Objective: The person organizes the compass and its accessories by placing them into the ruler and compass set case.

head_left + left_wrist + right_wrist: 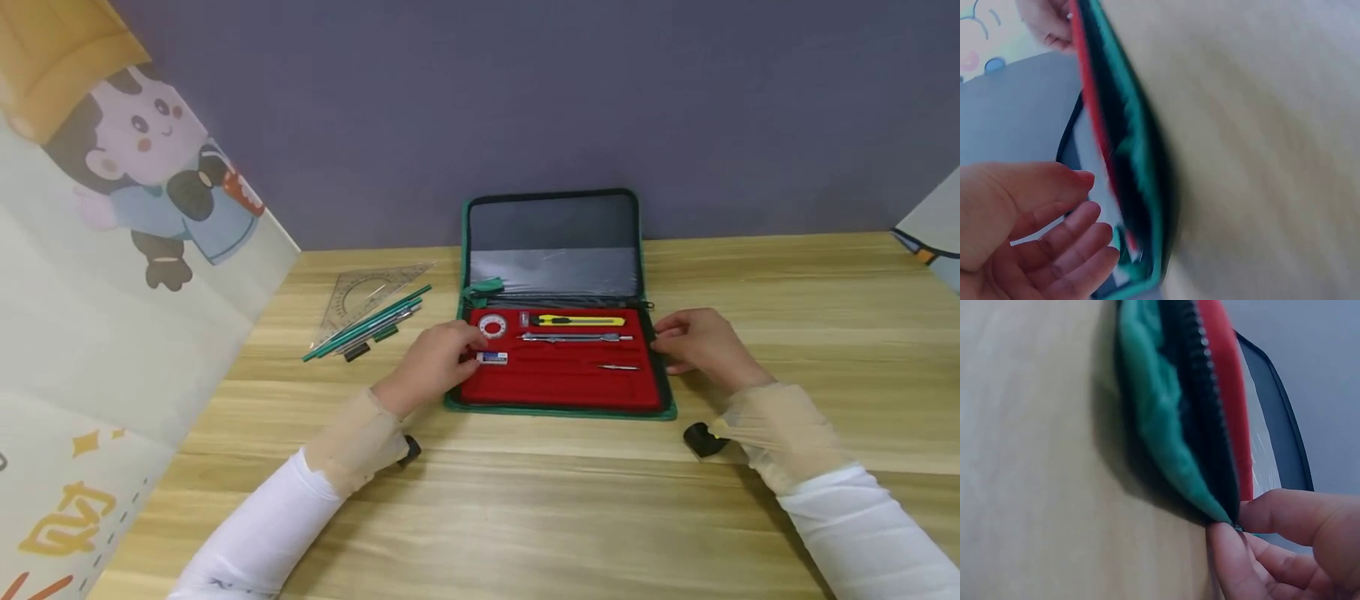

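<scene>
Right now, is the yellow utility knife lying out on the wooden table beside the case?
No, the yellow utility knife lies inside the open case, in the top row of its red tray, not on the table.

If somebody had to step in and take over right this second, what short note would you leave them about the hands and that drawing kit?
Left hand: fingers at the small eraser on the red tray's left side; whether it grips is unclear.
Right hand: pinches the right edge of the open green case.
In the tray: yellow utility knife, compass, round white-and-red item.
Still outside, on the wooden table to the left: clear set square and green pencils.
Case unzipped, lid upright.
</scene>
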### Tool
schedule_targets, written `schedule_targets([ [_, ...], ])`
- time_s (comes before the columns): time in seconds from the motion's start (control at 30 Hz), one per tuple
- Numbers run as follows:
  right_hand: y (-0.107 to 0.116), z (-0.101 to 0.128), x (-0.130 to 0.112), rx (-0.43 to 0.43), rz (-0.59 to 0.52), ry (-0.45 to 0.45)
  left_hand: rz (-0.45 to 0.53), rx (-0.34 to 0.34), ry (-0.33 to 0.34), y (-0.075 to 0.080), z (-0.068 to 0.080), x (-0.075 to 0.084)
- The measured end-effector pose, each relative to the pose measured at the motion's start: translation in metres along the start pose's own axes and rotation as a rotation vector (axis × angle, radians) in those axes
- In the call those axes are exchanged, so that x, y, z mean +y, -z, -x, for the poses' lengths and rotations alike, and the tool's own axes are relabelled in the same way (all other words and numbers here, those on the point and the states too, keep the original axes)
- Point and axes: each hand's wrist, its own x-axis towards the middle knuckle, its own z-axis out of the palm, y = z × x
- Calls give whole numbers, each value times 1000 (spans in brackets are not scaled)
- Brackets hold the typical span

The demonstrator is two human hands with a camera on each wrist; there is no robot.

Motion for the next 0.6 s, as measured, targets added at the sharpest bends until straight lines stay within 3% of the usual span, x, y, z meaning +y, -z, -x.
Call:
schedule_targets([
  [0.2, 1, 0, 2, -5, -19, -13, 13, 36, 98, 25, 13, -22],
  [0.33, 2, 1, 3, -7, -26, -14, 12, 45, 113, 39, 18, -37],
  [0.6, 1, 0, 2, -2, -34, -12, -32, 41, 182, 53, 22, -67],
])
